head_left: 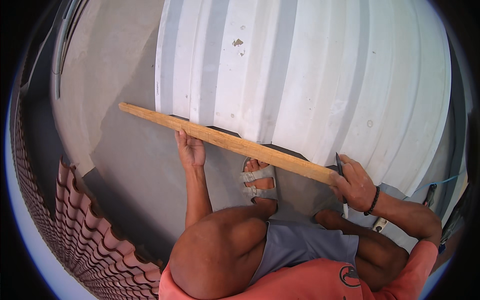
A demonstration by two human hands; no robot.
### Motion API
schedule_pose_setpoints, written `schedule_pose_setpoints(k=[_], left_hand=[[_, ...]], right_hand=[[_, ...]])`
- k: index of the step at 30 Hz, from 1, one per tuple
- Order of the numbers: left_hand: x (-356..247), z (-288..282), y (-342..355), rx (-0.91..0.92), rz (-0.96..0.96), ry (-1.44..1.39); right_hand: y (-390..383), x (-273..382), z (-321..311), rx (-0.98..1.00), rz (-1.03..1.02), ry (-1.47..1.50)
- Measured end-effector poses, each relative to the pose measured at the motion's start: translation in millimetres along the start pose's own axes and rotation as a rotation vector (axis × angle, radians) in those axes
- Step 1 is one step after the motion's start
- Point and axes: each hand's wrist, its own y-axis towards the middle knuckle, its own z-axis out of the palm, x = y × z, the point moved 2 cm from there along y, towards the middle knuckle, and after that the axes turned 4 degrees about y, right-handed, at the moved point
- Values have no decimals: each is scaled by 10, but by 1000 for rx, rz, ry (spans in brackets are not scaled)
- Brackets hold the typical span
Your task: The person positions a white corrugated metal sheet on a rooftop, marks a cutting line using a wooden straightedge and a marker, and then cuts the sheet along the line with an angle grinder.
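A long, narrow wooden strip (240,145) lies slantwise along the near edge of a white ribbed metal roofing sheet (320,75). Its left end juts out past the sheet's side. My left hand (191,152) grips the strip from below, left of its middle, with the palm turned up. At the strip's right end, my right hand (357,185) closes on the wood and also holds a slim black-and-white pen (340,165), its dark tip pointing up over the sheet. Dark gaps show between the strip and the sheet's raised ribs.
Pinkish-red roof tiles (95,235) rise at the lower left. Grey floor (135,185) stretches beside the sheet. My sandalled foot (259,182) stands just behind the strip. A thin blue cord (442,181) and some tools lie at the right.
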Motion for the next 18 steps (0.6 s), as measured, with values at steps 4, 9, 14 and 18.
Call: schedule_pose_setpoints(k=[4, 9, 14, 18], left_hand=[[20, -60, 28, 25, -16, -53], [33, -63, 37, 31, -22, -81], [59, -104, 72, 51, -12, -79], [38, -70, 66, 50, -46, -79]], right_hand=[[36, 31, -16, 0, 50, 42], [51, 39, -55, 13, 44, 17], [34, 8, -26, -8, 21, 13], [6, -20, 12, 22, 33, 26]])
